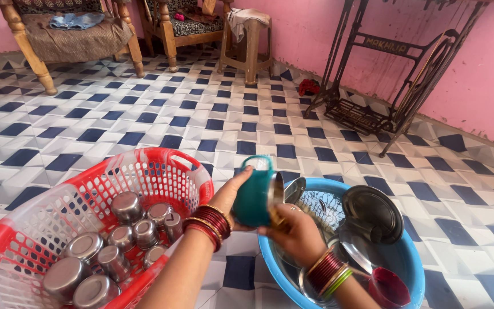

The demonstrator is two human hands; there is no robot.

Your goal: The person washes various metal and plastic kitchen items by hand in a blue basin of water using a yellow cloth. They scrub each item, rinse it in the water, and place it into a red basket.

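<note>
Our left hand (236,194) clamps teal cup (254,193), frame centre; right hand (294,230) grips its rim above blue basin (407,266); red basket (170,166) lower left.

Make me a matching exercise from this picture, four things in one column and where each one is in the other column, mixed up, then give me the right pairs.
Things:
1. teal jug
2. steel cups
3. steel plate
4. treadle stand

Places:
A. against the pink wall
B. in the blue tub
C. in the red basket
D. held between the left hand and the right hand

Pairs: 1-D, 2-C, 3-B, 4-A
</note>
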